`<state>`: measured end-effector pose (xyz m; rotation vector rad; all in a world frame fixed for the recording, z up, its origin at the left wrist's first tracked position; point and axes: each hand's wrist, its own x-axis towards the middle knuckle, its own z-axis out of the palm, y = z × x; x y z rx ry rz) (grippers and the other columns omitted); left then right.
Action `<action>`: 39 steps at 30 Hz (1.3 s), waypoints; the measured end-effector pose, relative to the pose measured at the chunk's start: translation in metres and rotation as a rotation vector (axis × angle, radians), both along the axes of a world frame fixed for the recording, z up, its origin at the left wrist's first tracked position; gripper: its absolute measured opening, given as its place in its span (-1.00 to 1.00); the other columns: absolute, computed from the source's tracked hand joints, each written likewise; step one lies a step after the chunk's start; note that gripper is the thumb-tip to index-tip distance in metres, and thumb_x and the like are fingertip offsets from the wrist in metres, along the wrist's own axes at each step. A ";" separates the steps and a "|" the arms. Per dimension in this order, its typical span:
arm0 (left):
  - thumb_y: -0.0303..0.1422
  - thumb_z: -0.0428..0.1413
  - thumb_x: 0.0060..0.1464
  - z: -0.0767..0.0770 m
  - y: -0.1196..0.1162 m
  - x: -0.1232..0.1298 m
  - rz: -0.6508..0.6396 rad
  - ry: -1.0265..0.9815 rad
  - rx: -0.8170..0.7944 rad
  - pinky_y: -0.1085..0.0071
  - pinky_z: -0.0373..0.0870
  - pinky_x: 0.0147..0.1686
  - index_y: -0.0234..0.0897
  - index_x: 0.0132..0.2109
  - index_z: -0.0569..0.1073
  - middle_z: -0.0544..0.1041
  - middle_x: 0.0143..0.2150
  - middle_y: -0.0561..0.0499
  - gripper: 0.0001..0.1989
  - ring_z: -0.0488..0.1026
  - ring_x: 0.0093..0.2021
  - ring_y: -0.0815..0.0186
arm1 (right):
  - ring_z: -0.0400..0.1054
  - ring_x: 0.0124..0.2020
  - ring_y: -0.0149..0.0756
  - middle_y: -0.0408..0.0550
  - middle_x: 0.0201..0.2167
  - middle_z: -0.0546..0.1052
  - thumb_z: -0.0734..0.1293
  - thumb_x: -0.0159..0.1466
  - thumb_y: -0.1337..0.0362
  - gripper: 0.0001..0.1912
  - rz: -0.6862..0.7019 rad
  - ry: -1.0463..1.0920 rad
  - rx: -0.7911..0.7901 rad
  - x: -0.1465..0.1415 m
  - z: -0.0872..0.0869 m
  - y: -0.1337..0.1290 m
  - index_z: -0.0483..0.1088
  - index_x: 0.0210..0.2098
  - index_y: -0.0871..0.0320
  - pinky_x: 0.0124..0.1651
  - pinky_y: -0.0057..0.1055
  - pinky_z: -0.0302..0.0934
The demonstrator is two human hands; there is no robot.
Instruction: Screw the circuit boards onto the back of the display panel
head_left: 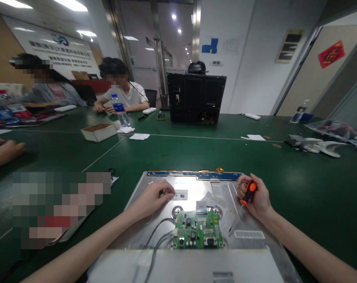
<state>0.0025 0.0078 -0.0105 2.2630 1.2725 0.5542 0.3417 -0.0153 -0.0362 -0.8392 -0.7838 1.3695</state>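
Note:
A screwdriver [249, 192] with an orange and black handle is gripped in my right hand [260, 198]; its shaft slants down over the metal back of a display panel [196, 184]. My left hand [154, 196] rests on the panel with thumb and fingers pinched beside a white label [184, 192]. A few small screws [182, 195] lie on that label. Whatever the left fingertips hold is too small to make out. Between my forearms sits a green circuit board [199, 230], with dark cables [157, 234] at its left side. A blue circuit strip [178, 173] runs along the panel's far edge.
Across the green table [196, 147] stands a black display housing [196, 98]. An open white box [98, 132] and a water bottle [121, 110] are left of it. Several co-workers sit around; one person's hand [7, 151] is at the left. Grey-white parts [313, 144] lie at right.

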 end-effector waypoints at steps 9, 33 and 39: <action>-0.34 0.06 0.16 -0.001 0.000 0.000 0.006 -0.010 -0.004 0.36 0.32 -0.28 -0.28 -0.28 0.55 0.55 -0.31 -0.04 -0.82 0.44 -0.30 0.24 | -0.15 -0.77 -0.53 -0.31 -0.80 0.07 0.38 0.11 -0.09 -0.57 -0.006 -0.018 -0.005 0.000 -0.002 0.004 0.42 -0.57 0.17 -0.71 -0.53 -0.16; -0.34 0.09 0.15 0.018 -0.005 0.010 -0.201 -0.047 -0.170 0.40 0.30 -0.33 -0.26 -0.33 0.55 0.52 -0.37 0.02 -0.83 0.42 -0.35 0.27 | -0.02 -0.72 -0.46 -0.23 -0.78 0.18 0.40 0.10 -0.12 -0.55 0.002 -0.070 -0.021 -0.004 0.001 -0.004 0.43 -0.56 0.16 -0.66 -0.49 -0.09; -0.33 0.08 0.18 0.008 -0.006 0.002 -0.203 -0.031 -0.133 0.42 0.28 -0.38 -0.27 -0.31 0.56 0.52 -0.40 0.02 -0.81 0.40 -0.40 0.30 | -0.08 -0.75 -0.52 -0.28 -0.81 0.14 0.42 0.09 -0.14 -0.53 0.024 -0.052 -0.044 -0.013 0.017 0.005 0.40 -0.58 0.15 -0.70 -0.54 -0.16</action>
